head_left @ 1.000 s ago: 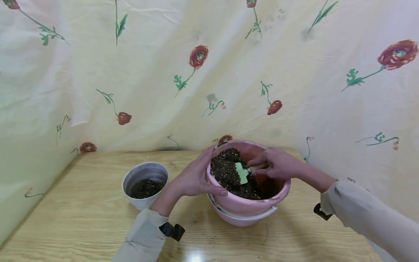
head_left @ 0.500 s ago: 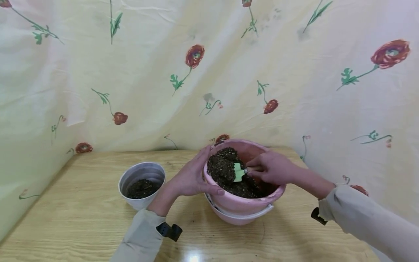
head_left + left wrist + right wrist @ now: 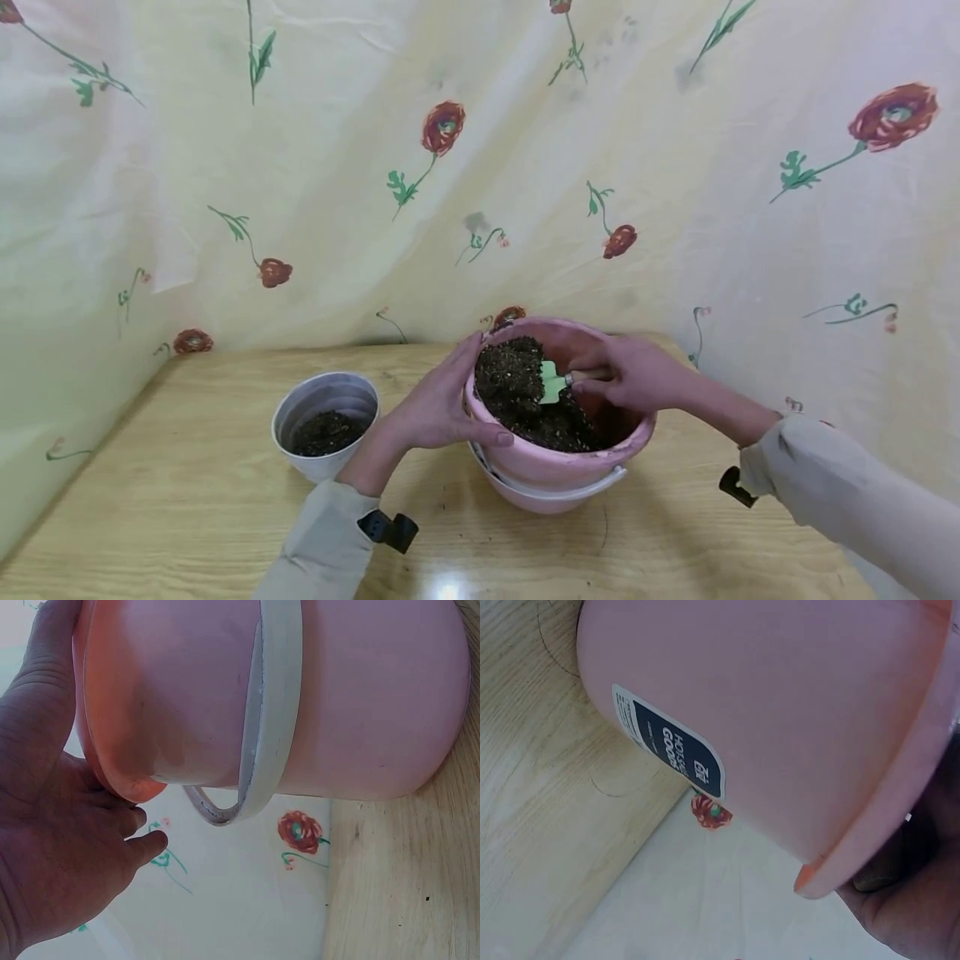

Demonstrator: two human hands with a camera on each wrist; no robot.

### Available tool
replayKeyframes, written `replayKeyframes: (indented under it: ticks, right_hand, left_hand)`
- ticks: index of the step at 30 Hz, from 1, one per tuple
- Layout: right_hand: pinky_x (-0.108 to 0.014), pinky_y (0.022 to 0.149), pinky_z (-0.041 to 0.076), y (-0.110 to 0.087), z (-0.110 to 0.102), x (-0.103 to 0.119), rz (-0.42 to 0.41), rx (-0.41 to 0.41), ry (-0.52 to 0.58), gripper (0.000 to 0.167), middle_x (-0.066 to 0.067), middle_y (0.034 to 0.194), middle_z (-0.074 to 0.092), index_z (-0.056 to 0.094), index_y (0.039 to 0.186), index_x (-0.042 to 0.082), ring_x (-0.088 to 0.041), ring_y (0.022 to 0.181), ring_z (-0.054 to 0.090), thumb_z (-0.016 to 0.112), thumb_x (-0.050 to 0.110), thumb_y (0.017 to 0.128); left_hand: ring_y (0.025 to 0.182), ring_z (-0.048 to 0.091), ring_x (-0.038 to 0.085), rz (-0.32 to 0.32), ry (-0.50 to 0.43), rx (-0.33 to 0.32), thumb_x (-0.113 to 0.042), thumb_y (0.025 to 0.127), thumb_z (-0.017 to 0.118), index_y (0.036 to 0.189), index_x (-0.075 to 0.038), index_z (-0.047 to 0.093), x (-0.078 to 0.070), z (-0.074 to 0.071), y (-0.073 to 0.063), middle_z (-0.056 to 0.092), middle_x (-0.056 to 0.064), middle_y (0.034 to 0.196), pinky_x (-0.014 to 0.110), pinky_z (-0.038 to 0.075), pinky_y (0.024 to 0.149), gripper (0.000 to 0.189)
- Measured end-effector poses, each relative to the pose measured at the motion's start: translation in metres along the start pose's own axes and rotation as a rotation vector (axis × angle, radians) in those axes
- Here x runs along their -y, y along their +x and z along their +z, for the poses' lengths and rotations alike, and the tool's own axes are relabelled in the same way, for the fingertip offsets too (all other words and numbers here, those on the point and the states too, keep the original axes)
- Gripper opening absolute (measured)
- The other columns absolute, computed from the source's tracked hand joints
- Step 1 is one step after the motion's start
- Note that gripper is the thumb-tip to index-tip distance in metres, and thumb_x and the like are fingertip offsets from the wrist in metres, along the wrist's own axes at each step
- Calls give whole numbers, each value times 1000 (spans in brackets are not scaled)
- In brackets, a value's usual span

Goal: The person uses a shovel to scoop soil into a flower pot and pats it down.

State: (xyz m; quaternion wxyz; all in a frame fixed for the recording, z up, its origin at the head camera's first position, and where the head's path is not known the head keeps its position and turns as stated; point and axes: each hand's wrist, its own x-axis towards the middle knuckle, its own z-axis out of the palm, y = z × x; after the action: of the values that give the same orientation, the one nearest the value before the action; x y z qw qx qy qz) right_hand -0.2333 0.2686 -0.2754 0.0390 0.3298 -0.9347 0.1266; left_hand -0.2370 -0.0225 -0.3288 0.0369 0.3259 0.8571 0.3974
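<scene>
In the head view a pink bucket [image 3: 540, 471] part full of dark soil [image 3: 510, 371] stands at the back of the table. My left hand [image 3: 435, 408] grips its left rim, thumb over the outside; the left wrist view shows fingertips [image 3: 150, 847] beyond the rim. My right hand [image 3: 641, 375] reaches inside over the right rim and holds a small hand trowel [image 3: 552, 383] by its wooden handle. The trowel's light green blade lies against the soil heap. In the right wrist view the bucket wall hides most of the right hand [image 3: 915, 900] and the whole blade.
A white pot [image 3: 318, 462] with some soil in it stands left of the bucket, near my left forearm. The bucket's white carrying handle [image 3: 555, 493] hangs down in front. A floral sheet [image 3: 337, 167] hangs behind the wooden table [image 3: 187, 483], with crumbs scattered near the bucket.
My right hand has shifted the trowel slightly back and to the right within the bucket. The left hand keeps its grip on the rim. The whole head view has swung slightly.
</scene>
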Motion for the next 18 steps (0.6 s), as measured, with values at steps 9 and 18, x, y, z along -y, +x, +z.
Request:
replayKeyframes:
  ticks: [9, 18]
  right_hand:
    - [-27, 63, 49, -6, -8, -1, 19, -57, 3, 15, 8, 93, 73, 77, 100, 19, -1, 69, 57, 70, 25, 89]
    - [-23, 49, 38, -11, -14, -3, 61, -47, 89, 19, 8, 78, 70, 76, 107, 15, 1, 48, 43, 69, 22, 90]
  left_hand:
    - [146, 12, 19, 4, -13, 0, -52, 65, 85, 155, -22, -3, -1, -3, 1, 4, -5, 161, 46, 22, 115, 130]
    - [146, 12, 23, 0, -26, -5, -53, 64, 85, 155, -26, -5, 3, -1, 1, 3, -3, 162, 52, 22, 114, 131]
